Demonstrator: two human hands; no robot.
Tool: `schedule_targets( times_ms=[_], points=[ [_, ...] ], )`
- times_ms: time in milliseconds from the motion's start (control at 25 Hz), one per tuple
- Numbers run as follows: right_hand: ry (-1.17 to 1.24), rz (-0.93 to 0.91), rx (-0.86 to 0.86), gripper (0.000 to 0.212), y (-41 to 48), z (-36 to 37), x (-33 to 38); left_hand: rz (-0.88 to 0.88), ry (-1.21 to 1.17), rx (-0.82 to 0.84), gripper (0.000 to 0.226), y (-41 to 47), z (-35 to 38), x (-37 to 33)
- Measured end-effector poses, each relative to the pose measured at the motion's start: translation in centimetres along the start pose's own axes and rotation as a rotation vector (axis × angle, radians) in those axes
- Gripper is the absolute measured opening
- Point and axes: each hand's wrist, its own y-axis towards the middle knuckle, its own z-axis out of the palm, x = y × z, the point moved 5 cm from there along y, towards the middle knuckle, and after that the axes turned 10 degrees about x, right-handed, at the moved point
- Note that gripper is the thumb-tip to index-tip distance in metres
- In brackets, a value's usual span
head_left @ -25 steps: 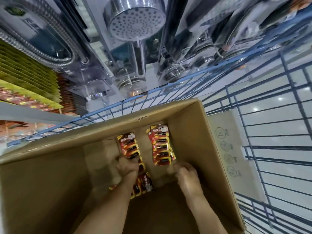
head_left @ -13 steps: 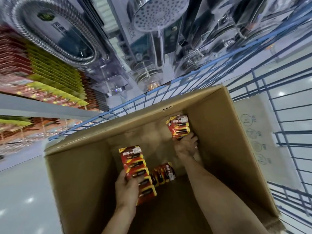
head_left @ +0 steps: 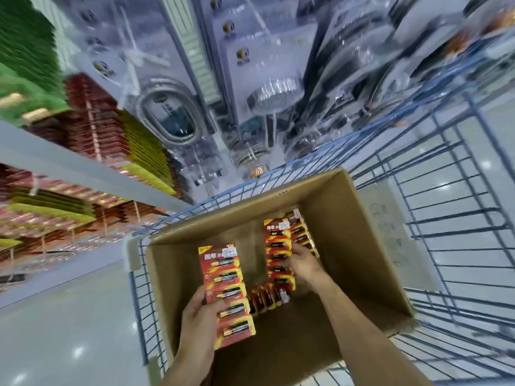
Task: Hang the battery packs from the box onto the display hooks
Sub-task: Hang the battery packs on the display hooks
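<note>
Head view, looking down into an open brown cardboard box that stands inside a blue wire trolley. We see the left hand at the near left of the box. Its fingers are curled round the lower left edge of a long strip of red-and-yellow battery packs, and the thumb lies across the printed front. This strip is held upright in the box's opening, with a white price label at its top end.

The right hand is deeper in the box, towards the far right corner. We see it gripping a second strip of battery packs by the right edge, about midway along; how each finger lies behind the strip we cannot tell. A third strip shows just behind the second, close to the box's right wall. Between the two held strips, a few loose battery packs lie on the bottom of the box.

Beyond the trolley's far rim, at upper left, rows of red and yellow-green carded goods hang on a display above a grey shelf edge; their detail is blurred. At upper centre hang clear blister packs with chrome shower heads. A pale glossy shop floor lies to the left of the trolley.
</note>
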Motion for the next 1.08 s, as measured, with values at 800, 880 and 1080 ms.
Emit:
schedule_targets(
  times_ms=[800,880,1080],
  points=[
    [0.381,-0.596,0.313,0.044,-30.4,40.2,11.8,0.581,-0.394,0.507,0.058,-22.8,-37.5,-11.4],
    [0.301,-0.598,0.363,0.045,-30.6,46.3,12.4,0.629,-0.456,0.517,0.064,-24.5,-43.2,-10.8],
    [0.095,-0.624,0.484,0.049,-31.9,61.6,14.8,0.765,-0.570,0.364,0.043,-27.6,-57.6,-9.1]
  ],
)
